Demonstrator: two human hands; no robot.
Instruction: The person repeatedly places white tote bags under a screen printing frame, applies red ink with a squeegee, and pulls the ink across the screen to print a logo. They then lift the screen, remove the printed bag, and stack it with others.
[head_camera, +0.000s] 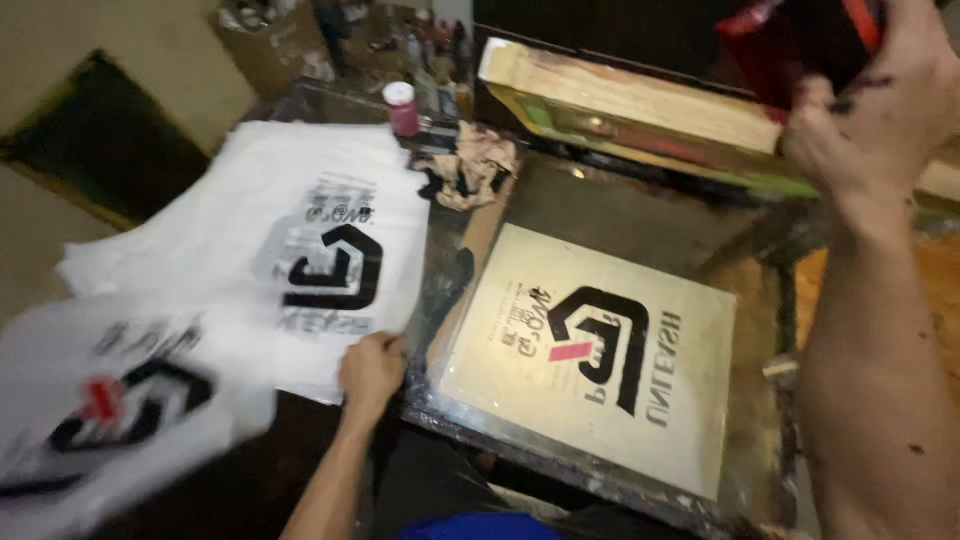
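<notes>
A printed sheet (590, 350) with a black and red emblem lies on the printing bench (600, 200); printed white bags (300, 240) are stacked beside it. The left hand (370, 370), fingers curled, grips the stack's edge. The right hand (880, 100), raised, clasps a red-and-black tool (800, 40) above the lifted wooden screen frame (640, 105)

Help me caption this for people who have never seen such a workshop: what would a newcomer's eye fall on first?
First, the cream printing board with a bold black angular emblem and small pink bar, lying at centre right. Beside it at left, the left hand rests at the edge of a stack of white sheets bearing the same black emblem. At top right, the ink-smudged right hand grips a red and black object above the raised wooden screen frame.
</notes>
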